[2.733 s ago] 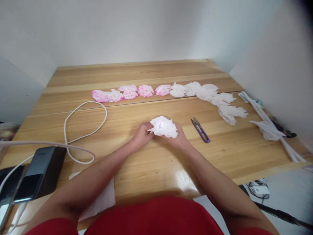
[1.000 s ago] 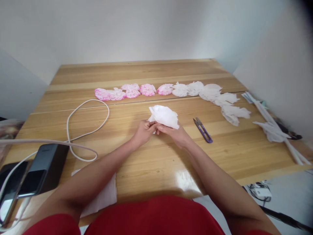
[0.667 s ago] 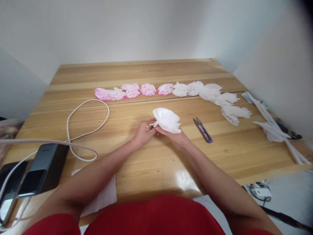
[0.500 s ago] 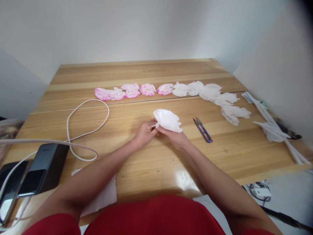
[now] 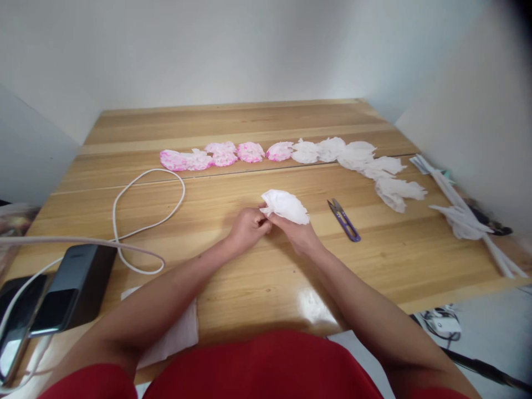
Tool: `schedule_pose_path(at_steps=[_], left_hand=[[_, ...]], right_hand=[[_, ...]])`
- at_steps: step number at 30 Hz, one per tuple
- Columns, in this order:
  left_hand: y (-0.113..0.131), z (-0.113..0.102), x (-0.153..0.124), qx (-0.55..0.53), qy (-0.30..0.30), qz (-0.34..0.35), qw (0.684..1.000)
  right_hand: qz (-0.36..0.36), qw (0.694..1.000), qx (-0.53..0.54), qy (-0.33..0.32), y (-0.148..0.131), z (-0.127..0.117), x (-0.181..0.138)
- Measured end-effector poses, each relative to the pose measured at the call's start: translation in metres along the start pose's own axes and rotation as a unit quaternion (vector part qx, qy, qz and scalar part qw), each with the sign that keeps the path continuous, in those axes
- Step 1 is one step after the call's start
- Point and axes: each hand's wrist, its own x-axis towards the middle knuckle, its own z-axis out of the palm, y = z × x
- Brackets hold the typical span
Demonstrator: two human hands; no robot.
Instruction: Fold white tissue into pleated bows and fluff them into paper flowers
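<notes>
A white tissue paper flower (image 5: 286, 206) is held above the middle of the table, its ruffled layers fanned to the right. My right hand (image 5: 296, 231) is closed on it from below, and the paper covers most of those fingers. Against the flower's narrow left end, my left hand (image 5: 249, 226) is closed in a pinch; what its fingertips grip is hidden. Purple-handled thread snips (image 5: 344, 220) lie to the right of my hands. Behind them runs a row of paper flowers, pink-tinged ones (image 5: 220, 154) at the left and white ones (image 5: 356, 155) at the right.
White strips (image 5: 461, 205) tied in a bundle lie at the table's right edge. On the left are a looped white cable (image 5: 115, 213), a dark power bank (image 5: 77, 288) and a phone (image 5: 19, 310). Folded white tissue (image 5: 178, 335) sits under my left forearm.
The flower has tilted and dropped slightly, showing less of its upper face. My left fingers have shifted a little at its narrow end. Other things keep their places.
</notes>
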Motion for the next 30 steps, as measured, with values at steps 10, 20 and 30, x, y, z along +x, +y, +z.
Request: schedule_pose_path(at_steps=[10, 20, 30], left_hand=[[-0.0016, 0.001, -0.0001, 0.009, -0.002, 0.012, 1.0], [-0.0029, 0.0036, -0.0022, -0.009, 0.007, 0.052, 0.999], [-0.0006, 0.0043, -0.001, 0.004, -0.014, 0.058, 0.998]], right_hand=[[-0.035, 0.999, 0.003, -0.01, 0.001, -0.0047, -0.0013], [-0.066, 0.998, -0.024, -0.003, -0.0032, -0.0079, -0.0004], [-0.069, 0.997, 0.015, -0.012, -0.0076, -0.0099, -0.0017]])
